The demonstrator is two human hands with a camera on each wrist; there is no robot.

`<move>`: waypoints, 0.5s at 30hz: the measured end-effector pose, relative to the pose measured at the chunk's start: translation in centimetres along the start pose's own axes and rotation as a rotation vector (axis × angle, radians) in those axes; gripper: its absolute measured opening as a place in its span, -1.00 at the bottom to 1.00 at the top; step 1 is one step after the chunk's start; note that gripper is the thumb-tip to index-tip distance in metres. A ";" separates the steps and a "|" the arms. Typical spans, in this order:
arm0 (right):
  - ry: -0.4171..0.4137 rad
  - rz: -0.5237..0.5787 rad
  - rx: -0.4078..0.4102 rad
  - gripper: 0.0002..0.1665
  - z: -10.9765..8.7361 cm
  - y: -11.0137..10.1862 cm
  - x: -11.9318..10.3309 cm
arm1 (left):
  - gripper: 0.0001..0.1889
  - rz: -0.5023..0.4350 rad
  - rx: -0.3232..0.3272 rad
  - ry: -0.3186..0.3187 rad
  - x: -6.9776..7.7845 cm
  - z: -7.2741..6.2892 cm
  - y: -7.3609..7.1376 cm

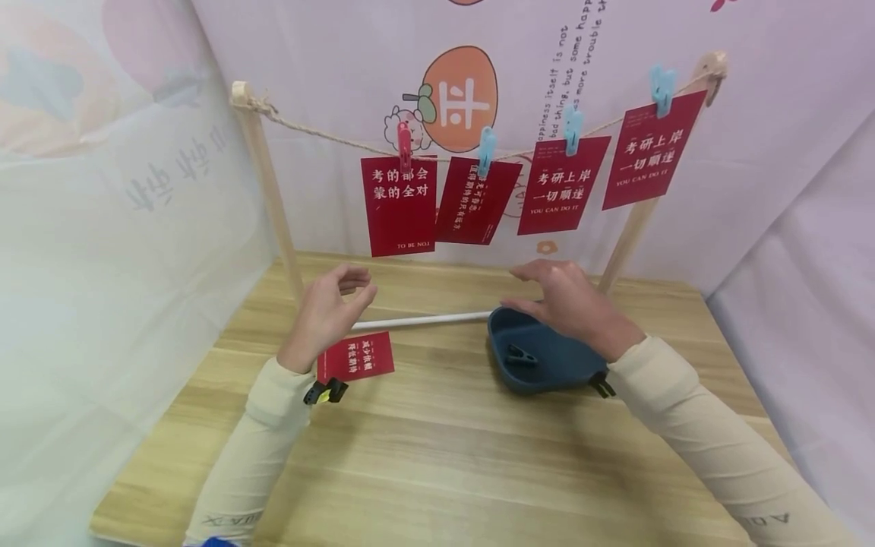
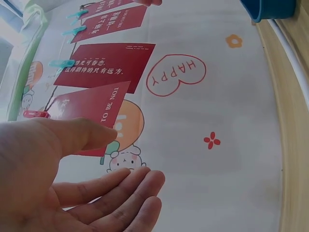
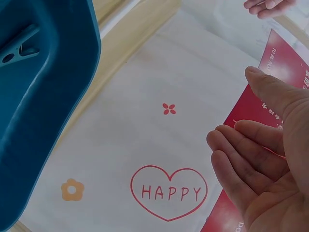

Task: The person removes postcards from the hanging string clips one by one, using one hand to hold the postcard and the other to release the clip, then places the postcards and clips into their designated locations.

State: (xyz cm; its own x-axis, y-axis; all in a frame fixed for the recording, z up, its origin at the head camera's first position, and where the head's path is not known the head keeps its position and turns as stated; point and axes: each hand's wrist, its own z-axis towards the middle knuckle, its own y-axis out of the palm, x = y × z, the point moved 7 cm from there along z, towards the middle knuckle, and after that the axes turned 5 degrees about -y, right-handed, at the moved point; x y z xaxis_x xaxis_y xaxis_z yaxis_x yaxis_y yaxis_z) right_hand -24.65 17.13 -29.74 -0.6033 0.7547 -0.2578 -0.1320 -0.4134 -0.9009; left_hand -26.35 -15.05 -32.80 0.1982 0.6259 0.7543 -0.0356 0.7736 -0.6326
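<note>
Holding left hand (image 1: 333, 304) up to the left of the dark blue tray (image 1: 557, 357), with thumb and fingers curved and wide apart, gripping nothing. Holding right hand (image 1: 570, 300) over the tray's far edge, apart from it, with thumb and fingers likewise wide and gripping nothing.

Can see 1 dark green peg (image 1: 521, 355) inside the tray, toward its left end. Can see 1 flat red card (image 1: 362, 357) on the wooden table (image 1: 437, 456), to the left of the tray, partly hidden by the left wrist.

Behind and above the tray, can follow 1 twine (image 1: 314, 135) between 2 posts: left post (image 1: 270, 190), well to the left of the tray, and right post (image 1: 629, 235), behind its right part. Up and to the left of the tray, can find 1st card (image 1: 401, 220) under 1 pink peg (image 1: 405, 148), then 2nd card (image 1: 475, 205) under 1 light blue peg (image 1: 487, 152), with characters turned sideways. Straight above the tray, can find 3rd card (image 1: 560, 190), also pegged in light blue; above and to the right, 4th card (image 1: 642, 163), pegged likewise.

From the tray's far left corner, can trace 1 white rod (image 1: 424, 320) leftward; cannot tell about contact with the tray. Behind the tray, can see pale cloth (image 3: 111, 121) printed with 1 heart (image 3: 170, 193) reading HAPPY.
</note>
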 end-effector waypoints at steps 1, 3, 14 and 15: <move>0.001 0.002 -0.001 -0.36 0.1 -0.1 -0.1 | -0.55 -0.006 0.012 0.008 0.2 0.1 -0.1; 0.006 0.005 -0.002 -0.36 0.3 -0.2 -0.2 | -0.57 -0.018 0.037 0.024 0.4 0.4 -0.2; -0.004 0.001 -0.009 -0.35 1.2 -0.4 -0.9 | -0.60 -0.104 0.101 0.060 0.9 1.2 -0.3; -0.007 0.002 -0.008 -0.34 1.2 -0.4 -0.9 | -0.59 -0.105 0.103 0.058 0.8 1.2 -0.2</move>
State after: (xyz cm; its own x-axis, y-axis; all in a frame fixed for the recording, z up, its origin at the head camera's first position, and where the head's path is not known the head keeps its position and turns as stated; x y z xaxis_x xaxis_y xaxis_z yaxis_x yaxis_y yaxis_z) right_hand -25.02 15.97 -28.74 -0.6088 0.7502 -0.2578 -0.1241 -0.4111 -0.9031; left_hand -27.38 -14.60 -31.85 0.2619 0.5370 0.8019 -0.1117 0.8422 -0.5275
